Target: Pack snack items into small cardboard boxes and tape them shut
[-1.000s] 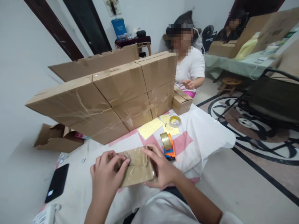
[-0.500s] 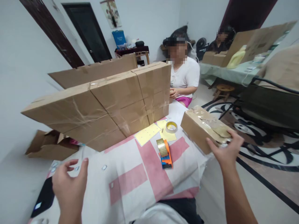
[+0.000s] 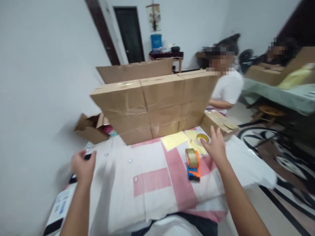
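My right hand [image 3: 216, 147] is open, its fingers stretched out and apart, with nothing in them. It hovers by a roll of clear tape [image 3: 199, 140], just in front of a taped cardboard box [image 3: 216, 126] at the table's right edge. Below it lies an orange and blue tape dispenser [image 3: 194, 170] loaded with a brownish tape roll. My left hand [image 3: 83, 165] is raised over the table's left side, fingers curled but thumb apart, holding nothing. A wall of stacked, taped cardboard boxes [image 3: 162, 101] stands across the back of the table.
Yellow sheets [image 3: 173, 140] and small white tags lie on the pink and white cloth [image 3: 152, 206]. An open carton [image 3: 90, 131] sits at the left by the wall. Behind the boxes sits a person in a white shirt [image 3: 230, 88]; another is at a green-covered table [image 3: 278, 95].
My right hand has let go of the cardboard box, which now sits farther back, close to the stacked boxes. My view has swung left, and my left hand stays empty.
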Motion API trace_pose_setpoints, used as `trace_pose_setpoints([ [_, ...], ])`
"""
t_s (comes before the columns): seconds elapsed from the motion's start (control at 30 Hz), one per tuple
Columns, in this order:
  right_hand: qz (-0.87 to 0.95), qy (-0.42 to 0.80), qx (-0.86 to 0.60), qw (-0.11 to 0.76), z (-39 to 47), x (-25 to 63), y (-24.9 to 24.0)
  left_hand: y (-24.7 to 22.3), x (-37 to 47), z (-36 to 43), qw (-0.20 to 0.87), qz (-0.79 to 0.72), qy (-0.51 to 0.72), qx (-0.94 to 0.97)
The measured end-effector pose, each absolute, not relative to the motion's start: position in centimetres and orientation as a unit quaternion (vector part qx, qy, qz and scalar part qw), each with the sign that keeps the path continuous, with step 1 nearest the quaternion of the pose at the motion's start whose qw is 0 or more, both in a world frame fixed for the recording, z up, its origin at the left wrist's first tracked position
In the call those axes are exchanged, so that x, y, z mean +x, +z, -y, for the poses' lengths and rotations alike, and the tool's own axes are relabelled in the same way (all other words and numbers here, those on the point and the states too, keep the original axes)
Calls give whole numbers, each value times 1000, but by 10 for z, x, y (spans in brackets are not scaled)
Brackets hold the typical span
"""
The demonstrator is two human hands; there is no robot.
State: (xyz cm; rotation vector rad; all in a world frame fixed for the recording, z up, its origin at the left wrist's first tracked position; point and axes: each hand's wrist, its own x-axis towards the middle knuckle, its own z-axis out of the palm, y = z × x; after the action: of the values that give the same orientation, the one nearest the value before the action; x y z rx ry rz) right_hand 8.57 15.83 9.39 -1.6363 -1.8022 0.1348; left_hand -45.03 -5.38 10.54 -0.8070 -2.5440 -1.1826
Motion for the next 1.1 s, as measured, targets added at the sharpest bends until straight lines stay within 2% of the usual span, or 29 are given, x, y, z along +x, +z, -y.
trace_pose_setpoints([
  [0.2,731,18,-529,430,-128,70,77,128,-520,-14,76,876,-381,-285],
  [0.33,752,12,-507,420,-96,69,75,126,-546,-53,29,881,-387,-271],
  [0.43,759,15,-506,409,-71,59,81,126,-559,-61,52,874,-415,-247],
  [0.53,755,26,-493,431,-51,30,92,130,-570,-37,111,853,-440,-258],
  [0.67,785,112,-409,451,-42,-38,100,128,-560,45,193,838,-451,-241],
  [0.8,847,247,-297,366,-58,-122,91,106,-512,135,321,799,-480,-170],
  [0.87,885,301,-226,273,-69,-160,81,92,-483,165,284,772,-549,-147],
  [0.97,919,358,-111,124,-77,-200,63,78,-446,189,97,706,-698,-69],
  [1.03,915,391,-47,85,-74,-209,49,77,-427,195,-28,655,-755,-7],
  [1.1,898,429,-15,96,-67,-201,36,81,-409,197,-109,626,-771,38],
])
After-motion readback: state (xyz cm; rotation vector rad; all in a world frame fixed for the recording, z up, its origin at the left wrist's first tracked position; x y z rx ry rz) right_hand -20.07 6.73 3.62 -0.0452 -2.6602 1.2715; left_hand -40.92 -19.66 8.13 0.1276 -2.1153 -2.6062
